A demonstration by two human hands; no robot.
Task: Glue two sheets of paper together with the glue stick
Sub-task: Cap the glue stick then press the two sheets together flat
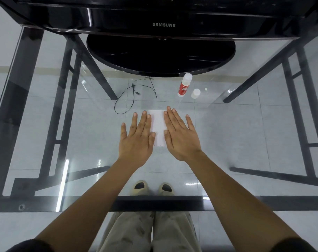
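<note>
Small white rectangular sheet of paper [158, 127], flat on the clear glass surface [236, 135], about midway across and a little nearer than the white glue stick with the red label [184, 85]. Impossible to tell from here whether one sheet or two stacked.

Likely feather-light, limp and easily creased. Apt to skate on smooth glass under any sideways push, and hard to lift except by a corner or a free edge. Best pinned from above with flat fingers, then picked up at a corner between fingertip and thumb.

Over the paper's left edge, left hand [136, 139] fully open, palm down, fingers straight and lightly spread, inner fingers and thumb lapping onto the sheet. Over the right edge, right hand [181, 137] likewise open and palm down. Nothing gripped by either; firm pressing or mere resting not clear.

Just beside the glue stick, a small round white cap [195, 93] by the look of it, well apart from both hands. Glue stick probably rigid, light and round: easy to wrap at the labelled barrel, prone to roll if laid down.
</note>
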